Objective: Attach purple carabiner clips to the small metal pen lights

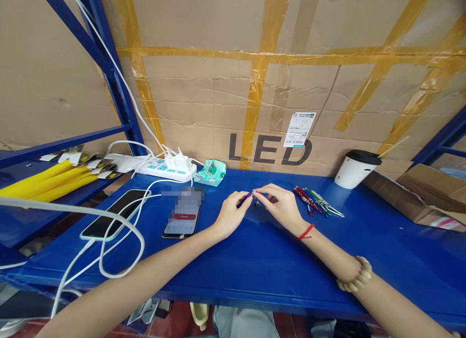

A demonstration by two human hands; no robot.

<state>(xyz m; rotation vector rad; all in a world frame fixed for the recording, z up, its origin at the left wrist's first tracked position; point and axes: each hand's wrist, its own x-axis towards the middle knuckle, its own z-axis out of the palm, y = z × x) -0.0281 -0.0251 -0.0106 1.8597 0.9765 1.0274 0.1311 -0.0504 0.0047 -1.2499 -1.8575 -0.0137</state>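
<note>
My left hand [230, 214] is closed round a slim purple tube [244, 199], whose far end points toward my right hand. The fingertips of my right hand [283, 205] pinch at that end, on something small and silvery that they mostly hide. Just below the fingertips, a small dark metal piece [257, 203] shows against the blue shelf top [251, 270]. Several slim coloured metal tubes with carabiner clips [317, 202], red, blue, green and silver, lie in a loose group right of my right hand.
Left of my hands are a lit phone [183, 214], a second phone [115, 215] with white cables [140, 236], a power strip [163, 169] and a green packet [211, 173]. On the right stand a lidded paper cup [352, 170] and an open cardboard box [407, 202]. Taped cardboard [204, 100] closes the back.
</note>
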